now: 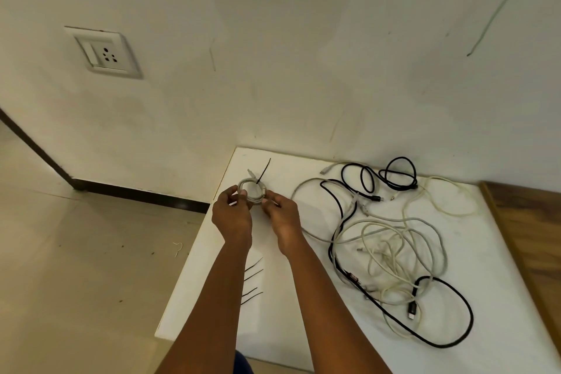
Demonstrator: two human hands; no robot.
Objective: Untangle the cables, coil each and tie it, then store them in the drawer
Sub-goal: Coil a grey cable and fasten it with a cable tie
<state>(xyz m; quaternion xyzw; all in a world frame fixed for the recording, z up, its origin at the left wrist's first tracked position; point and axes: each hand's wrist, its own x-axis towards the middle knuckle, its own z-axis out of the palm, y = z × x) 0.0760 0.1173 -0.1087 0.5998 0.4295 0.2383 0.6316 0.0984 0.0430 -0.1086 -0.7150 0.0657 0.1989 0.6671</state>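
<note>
— Where is the coiled white cable (252, 191)?
— Above the white tabletop's (273, 313) far left corner, its ring facing the camera. The left hand (232, 215) pinches its left side, the right hand (280, 217) its right, fingers curled on the loops.
— And the black zip tie (263, 172)?
— Wrapped on the coil's top, tail pointing up and right.
— Around it?
— Four spare ties (253, 282) lie near the forearms; a tangled pile of cables (388, 240), black and white, too knotted to count, sprawls to the right.
</note>
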